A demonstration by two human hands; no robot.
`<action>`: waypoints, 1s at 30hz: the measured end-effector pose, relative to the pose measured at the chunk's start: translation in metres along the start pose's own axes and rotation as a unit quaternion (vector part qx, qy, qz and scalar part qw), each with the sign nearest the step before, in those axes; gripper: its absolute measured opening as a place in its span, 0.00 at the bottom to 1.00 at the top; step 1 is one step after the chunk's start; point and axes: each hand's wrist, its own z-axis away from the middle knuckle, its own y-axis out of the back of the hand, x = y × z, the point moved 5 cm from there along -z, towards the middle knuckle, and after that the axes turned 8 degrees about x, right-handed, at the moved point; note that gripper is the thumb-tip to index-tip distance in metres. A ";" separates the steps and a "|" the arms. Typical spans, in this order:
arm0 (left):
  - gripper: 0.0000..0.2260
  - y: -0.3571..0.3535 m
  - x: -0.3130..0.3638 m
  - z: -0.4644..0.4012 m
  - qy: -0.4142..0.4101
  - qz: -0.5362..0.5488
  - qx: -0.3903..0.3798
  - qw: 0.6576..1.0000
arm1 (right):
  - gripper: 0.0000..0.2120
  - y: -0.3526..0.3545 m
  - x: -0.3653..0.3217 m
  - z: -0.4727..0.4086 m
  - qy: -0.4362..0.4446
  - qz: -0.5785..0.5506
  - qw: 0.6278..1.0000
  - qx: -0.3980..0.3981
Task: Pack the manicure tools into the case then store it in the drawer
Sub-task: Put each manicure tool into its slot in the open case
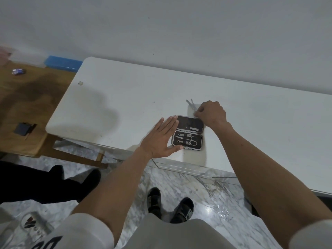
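An open manicure case point(187, 133) lies on a white table point(111, 97) against a grey wall point(161, 24). The left hand point(159, 139) rests flat, fingers spread, beside it; the right hand point(211, 112) pinches thin metal tools point(190, 103) just behind it.

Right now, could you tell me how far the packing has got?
Scissors and several tools already sit in the open case. The right hand is pinching loose tools beside it; the left hand lies flat alongside. Closing and storing remain.
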 end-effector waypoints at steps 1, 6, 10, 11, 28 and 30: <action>0.43 0.000 0.000 0.000 0.000 -0.002 -0.002 1.000 | 0.06 -0.001 -0.001 -0.002 -0.004 0.006 1.000 0.000; 0.43 0.000 0.000 0.000 0.000 -0.004 -0.004 1.000 | 0.09 -0.003 -0.001 -0.007 -0.009 0.017 1.000 0.008; 0.43 0.000 0.000 -0.001 0.000 -0.008 -0.011 1.000 | 0.05 0.002 0.005 -0.006 -0.014 -0.039 0.999 0.001; 0.43 0.000 0.000 0.000 0.001 -0.008 -0.012 1.000 | 0.03 0.004 0.007 -0.006 -0.014 -0.057 0.998 0.002; 0.43 0.000 -0.001 -0.001 0.001 -0.002 -0.018 1.000 | 0.04 0.016 0.030 0.013 0.002 -0.252 0.967 0.015; 0.43 0.000 -0.001 -0.001 0.001 0.000 -0.018 1.000 | 0.03 0.020 0.033 0.019 0.002 -0.259 0.966 0.005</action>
